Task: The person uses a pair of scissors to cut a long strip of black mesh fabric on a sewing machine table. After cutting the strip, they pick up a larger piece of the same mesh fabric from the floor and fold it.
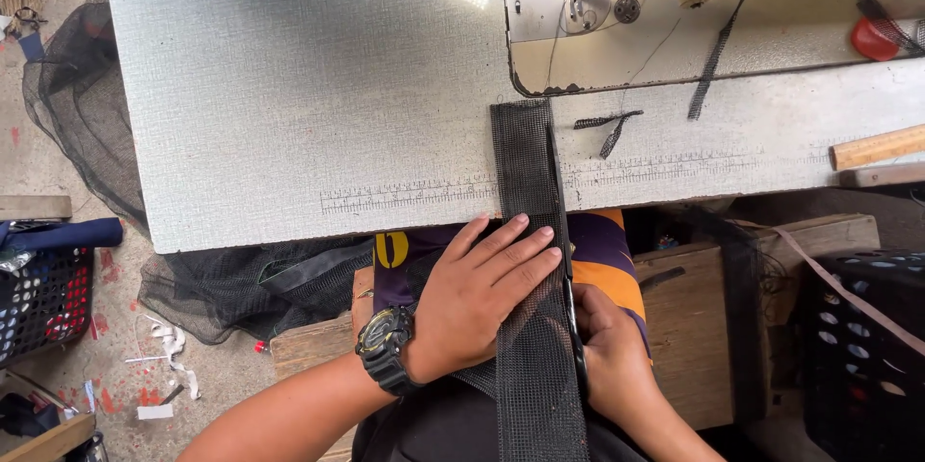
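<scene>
Black mesh strip (527, 231), partly cut lengthwise.
My left hand (479, 298) presses it with fingers spread flat; my right hand (609, 351) grips scissors (567, 260) mid-strip.

We see no packages, signs or screens; the only marking is a printed ruler scale (414, 194) running along the near edge of the grey tabletop (289, 86).
</scene>
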